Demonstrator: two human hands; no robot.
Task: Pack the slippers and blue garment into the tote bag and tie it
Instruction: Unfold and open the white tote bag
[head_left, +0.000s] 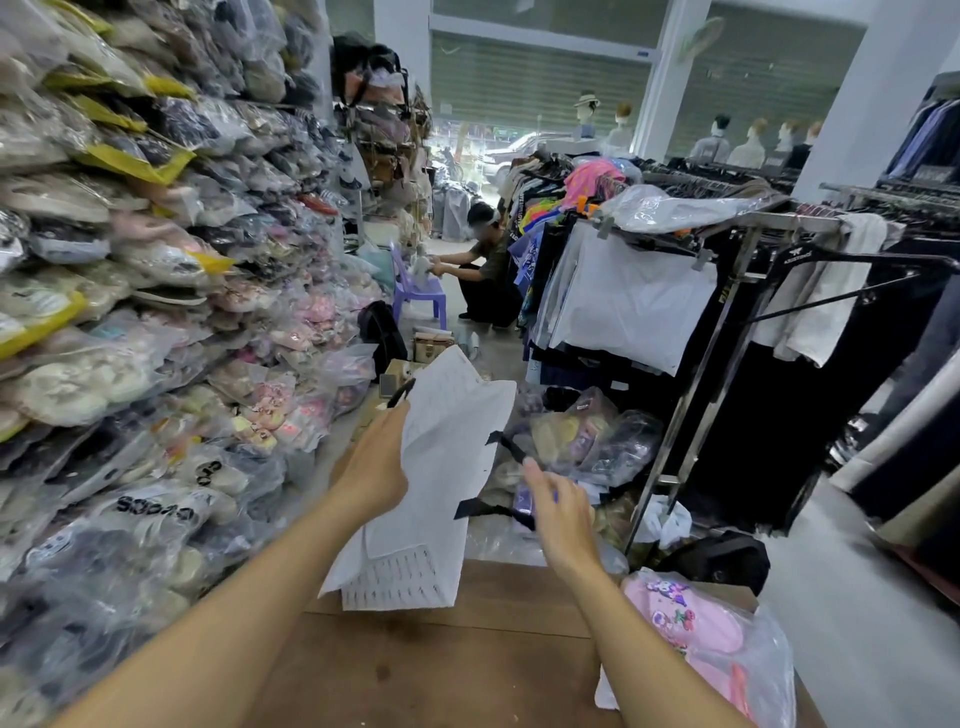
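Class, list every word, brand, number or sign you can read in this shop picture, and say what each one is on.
"adidas", upside down: clear bag of slippers in the left stack.
Brand tag on the black hanger: too small to read.
Rows of small dark marks on the white tote bag in the left hand: blurred, unreadable.
Pink slippers: cartoon pictures, no legible words.
Right hand: holds nothing.

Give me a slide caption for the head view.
Left hand holds up a white tote; right hand reaches for its strap; pink slippers wait bagged.
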